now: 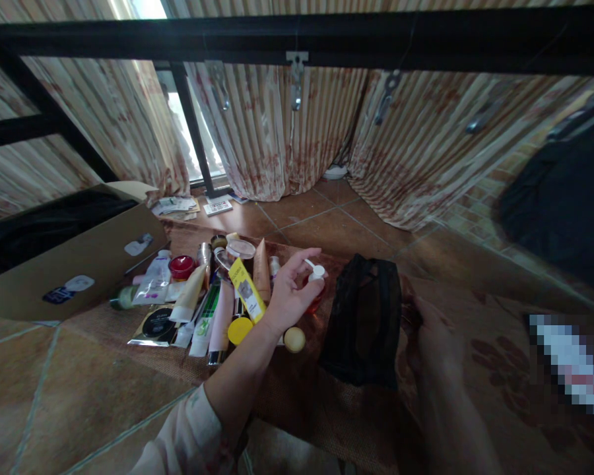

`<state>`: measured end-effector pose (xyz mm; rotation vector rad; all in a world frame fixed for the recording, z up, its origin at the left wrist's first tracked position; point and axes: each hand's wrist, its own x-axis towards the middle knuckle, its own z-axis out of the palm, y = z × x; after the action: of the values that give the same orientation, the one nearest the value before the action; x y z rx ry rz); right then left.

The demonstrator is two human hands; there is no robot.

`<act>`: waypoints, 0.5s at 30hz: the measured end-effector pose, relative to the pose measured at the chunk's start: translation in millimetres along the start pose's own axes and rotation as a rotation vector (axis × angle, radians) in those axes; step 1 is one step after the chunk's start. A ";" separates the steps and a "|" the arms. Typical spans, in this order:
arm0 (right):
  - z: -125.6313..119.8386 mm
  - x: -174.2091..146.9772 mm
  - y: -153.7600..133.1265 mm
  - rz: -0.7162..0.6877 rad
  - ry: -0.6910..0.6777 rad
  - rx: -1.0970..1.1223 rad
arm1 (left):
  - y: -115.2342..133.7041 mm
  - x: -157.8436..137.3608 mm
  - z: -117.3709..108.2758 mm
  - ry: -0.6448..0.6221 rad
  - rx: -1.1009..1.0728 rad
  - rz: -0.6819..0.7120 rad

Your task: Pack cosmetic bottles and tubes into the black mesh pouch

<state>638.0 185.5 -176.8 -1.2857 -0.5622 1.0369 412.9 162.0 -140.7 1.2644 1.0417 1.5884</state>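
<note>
My left hand (294, 290) reaches across the cloth, with its thumb and fingers around a pump bottle that has a white pump top (317, 271) and a reddish body (315, 305). Just to the right of it is a black mesh bag (361, 323). At the bag's right edge, in shadow, my right hand (433, 340) is closed on its side. Left of my left arm lies a cluster of toiletries: a yellow box (248, 290), a cream tube (188, 295), a red-lidded jar (182, 266), a black-and-gold packet (153, 326) and several more tubes.
A cardboard box (99, 247) with dark contents stands at the left. Brown patterned cloth (297, 389) lies under the items. Papers (175, 206) rest on the tiled floor by the curtains (267, 132). A dark bar (356, 39) crosses the top; a dark object (564, 191) is at right.
</note>
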 end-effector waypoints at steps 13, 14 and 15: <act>5.1 -6.3 -7.2 0.028 0.030 0.006 | 0.0 0.3 0.2 -0.010 -0.013 0.003; 5.3 -6.3 -7.3 0.028 0.028 0.010 | -0.5 0.4 -0.1 -0.009 -0.013 0.007; 5.5 -6.3 -7.5 0.025 0.025 0.011 | -1.0 0.5 -0.3 -0.008 -0.011 0.011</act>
<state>632.8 183.2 -167.1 -1.2973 -0.5221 1.0419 412.7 162.8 -141.5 1.2699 1.0209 1.5945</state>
